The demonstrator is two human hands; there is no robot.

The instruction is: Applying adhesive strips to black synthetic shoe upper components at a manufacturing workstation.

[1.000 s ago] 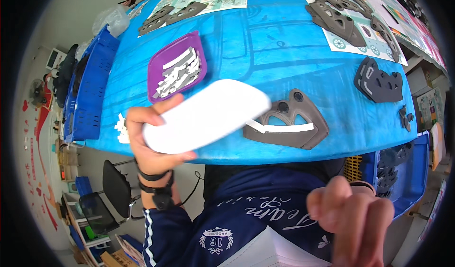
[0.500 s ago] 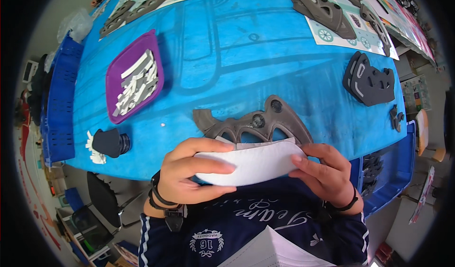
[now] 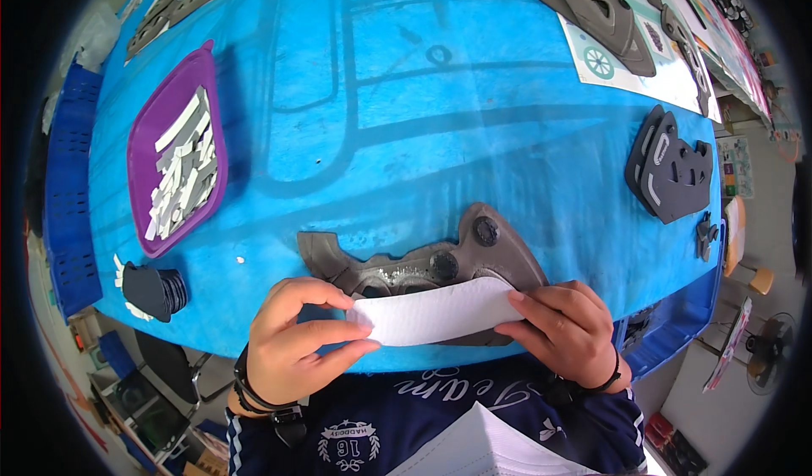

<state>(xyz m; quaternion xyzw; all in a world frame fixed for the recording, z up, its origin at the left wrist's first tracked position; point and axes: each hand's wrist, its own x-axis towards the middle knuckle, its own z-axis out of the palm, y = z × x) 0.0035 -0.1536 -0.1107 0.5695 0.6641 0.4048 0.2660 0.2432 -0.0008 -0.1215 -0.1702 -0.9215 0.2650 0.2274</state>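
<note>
While the left hand (image 3: 306, 334) and right hand (image 3: 565, 324) pinch opposite ends of a white, curved, fabric-like strip (image 3: 436, 311) over a grey, cut-out, foam-like plate (image 3: 413, 266), even tension seems wise.

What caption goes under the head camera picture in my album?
Left hand and right hand hold a white strip over a grey piece on a blue table.

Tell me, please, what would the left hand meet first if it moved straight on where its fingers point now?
The left hand would first meet the white curved piece, whose left end it holds; farther on, probably the right hand, though depth is unclear.
</note>
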